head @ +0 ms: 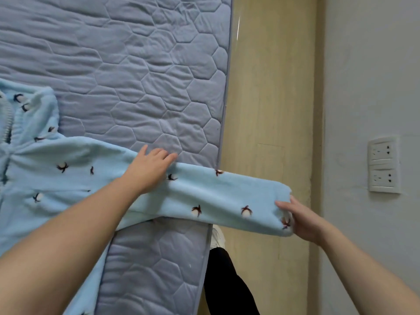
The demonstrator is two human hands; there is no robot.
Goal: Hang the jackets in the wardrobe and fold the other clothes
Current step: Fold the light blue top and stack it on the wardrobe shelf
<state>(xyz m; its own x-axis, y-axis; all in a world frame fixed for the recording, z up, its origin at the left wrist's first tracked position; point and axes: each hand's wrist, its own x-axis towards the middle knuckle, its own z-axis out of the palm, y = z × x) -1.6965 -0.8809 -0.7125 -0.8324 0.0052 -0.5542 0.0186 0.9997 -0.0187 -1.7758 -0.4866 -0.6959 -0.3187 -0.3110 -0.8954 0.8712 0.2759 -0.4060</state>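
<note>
Pale blue fleece jacket on grey quilted mattress, left hand flat on sleeve, right hand pinching cuff

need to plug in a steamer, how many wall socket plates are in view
2, both on the white wall at the right, stacked: the upper socket plate sits directly above the lower socket plate. Others may lie outside the view.
</note>
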